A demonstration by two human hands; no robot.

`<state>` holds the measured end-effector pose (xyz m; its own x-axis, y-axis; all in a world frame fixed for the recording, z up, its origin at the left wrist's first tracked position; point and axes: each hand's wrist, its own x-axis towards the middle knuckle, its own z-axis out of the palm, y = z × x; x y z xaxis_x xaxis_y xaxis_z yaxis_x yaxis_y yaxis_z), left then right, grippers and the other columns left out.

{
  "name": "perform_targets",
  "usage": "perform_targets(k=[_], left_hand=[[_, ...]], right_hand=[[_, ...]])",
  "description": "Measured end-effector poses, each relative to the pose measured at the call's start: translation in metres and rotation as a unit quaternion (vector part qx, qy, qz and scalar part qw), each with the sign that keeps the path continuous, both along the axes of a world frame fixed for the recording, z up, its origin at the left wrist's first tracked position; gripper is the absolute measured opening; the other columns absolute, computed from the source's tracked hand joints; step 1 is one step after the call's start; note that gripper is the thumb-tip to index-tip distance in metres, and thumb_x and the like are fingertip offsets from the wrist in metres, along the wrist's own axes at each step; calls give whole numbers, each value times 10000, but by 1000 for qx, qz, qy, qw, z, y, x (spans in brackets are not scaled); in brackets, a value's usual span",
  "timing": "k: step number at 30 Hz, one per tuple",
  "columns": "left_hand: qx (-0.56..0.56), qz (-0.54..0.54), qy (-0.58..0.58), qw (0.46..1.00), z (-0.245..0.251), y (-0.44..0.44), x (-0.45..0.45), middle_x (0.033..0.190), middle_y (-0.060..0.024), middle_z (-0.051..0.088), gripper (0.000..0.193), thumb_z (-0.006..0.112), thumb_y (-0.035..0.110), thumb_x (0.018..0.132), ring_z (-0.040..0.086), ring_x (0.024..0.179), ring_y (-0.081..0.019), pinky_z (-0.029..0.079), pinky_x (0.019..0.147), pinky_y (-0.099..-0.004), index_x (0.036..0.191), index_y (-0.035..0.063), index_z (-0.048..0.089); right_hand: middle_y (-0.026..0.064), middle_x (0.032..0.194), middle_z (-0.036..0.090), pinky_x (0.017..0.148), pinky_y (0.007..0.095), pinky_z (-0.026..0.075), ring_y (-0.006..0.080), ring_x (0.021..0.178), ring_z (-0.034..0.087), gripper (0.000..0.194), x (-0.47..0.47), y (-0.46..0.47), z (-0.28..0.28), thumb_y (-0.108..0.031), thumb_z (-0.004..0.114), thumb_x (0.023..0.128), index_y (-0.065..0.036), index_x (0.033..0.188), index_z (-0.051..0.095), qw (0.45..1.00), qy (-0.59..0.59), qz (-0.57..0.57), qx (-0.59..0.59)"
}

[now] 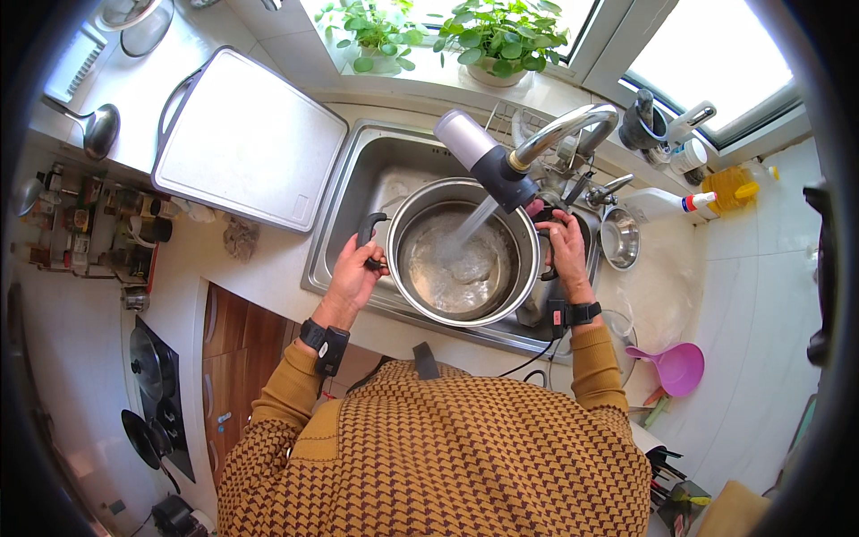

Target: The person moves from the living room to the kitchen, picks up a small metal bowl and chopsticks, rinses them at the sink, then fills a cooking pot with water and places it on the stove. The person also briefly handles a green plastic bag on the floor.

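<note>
A wide stainless steel pot (pixel 399 282) with two black handles is held over the double-basin sink (pixel 362 161). My left hand (pixel 354 270) grips its left handle (pixel 368 235). On the other side, my right hand (pixel 567 250) has its fingers around the right handle (pixel 550 268), which is partly hidden. Water (pixel 475 223) streams into the pot from the dark outlet of a faucet filter (pixel 480 158), fitted to a curved chrome faucet (pixel 564 127). Water covers the pot's bottom, and its surface is rippled.
A white cutting board (pixel 248 141) lies left of the sink. To the right are a small metal bowl (pixel 619 238), a white spray bottle (pixel 661 203) and a pink ladle (pixel 678 369). Potted plants (pixel 500 40) stand on the windowsill. A stove (pixel 164 396) with pans is at far left.
</note>
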<state>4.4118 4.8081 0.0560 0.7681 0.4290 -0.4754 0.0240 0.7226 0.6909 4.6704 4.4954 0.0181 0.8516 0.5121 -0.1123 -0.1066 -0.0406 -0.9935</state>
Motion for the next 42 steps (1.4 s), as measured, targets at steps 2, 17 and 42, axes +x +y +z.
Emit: perform_targets(k=[2, 17, 42], left_hand=[[0, 3, 4, 1000, -1, 0, 1, 801, -21, 505, 147, 495, 91, 985, 520, 744, -154, 471, 640, -319, 1126, 83, 453], [-14, -3, 3, 1000, -3, 3, 4, 810, -43, 517, 173, 495, 101, 998, 539, 776, -188, 476, 681, -347, 1161, 60, 456], [-12, 11, -1, 1000, 5, -19, 1, 828, -34, 532, 159, 492, 67, 966, 547, 771, -158, 512, 673, -337, 1120, 90, 458]], right_hand=[[99, 1039, 700, 403, 192, 381, 60, 447, 455, 324, 1, 1, -1, -129, 461, 1012, 21, 1293, 400, 1000, -11, -9, 2], [93, 954, 714, 393, 196, 385, 62, 440, 467, 329, 15, 2, -5, -338, 383, 1069, -52, 1045, 544, 999, 33, -37, 10], [85, 972, 723, 412, 203, 392, 65, 451, 475, 339, 26, -3, 3, -310, 420, 1060, -42, 965, 605, 999, 14, -28, -30]])
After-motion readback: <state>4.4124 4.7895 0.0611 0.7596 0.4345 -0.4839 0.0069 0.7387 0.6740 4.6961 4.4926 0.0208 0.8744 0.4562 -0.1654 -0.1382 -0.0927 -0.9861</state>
